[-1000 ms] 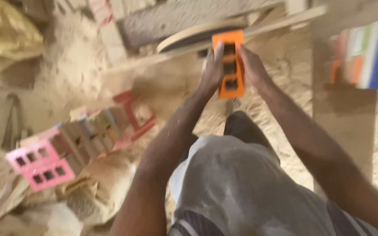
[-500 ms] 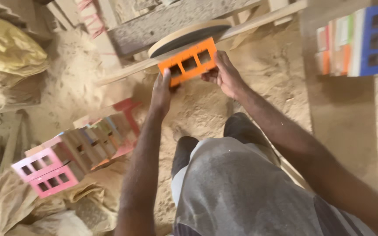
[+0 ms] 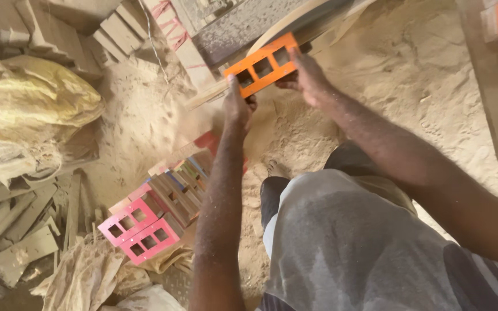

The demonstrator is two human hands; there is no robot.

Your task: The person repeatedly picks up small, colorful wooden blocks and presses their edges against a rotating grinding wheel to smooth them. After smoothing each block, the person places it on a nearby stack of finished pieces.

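Sawdust floor (image 3: 422, 103), scrap wood around; left hand (image 3: 236, 106) and right hand (image 3: 306, 78) grip the orange frame (image 3: 262, 64), long axis rising rightward.

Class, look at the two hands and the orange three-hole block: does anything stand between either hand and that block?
Nothing visible does. The left hand grips the lower-left end of the orange three-hole block and the right hand grips its upper-right end, both in direct contact, holding it above the sawdust floor.
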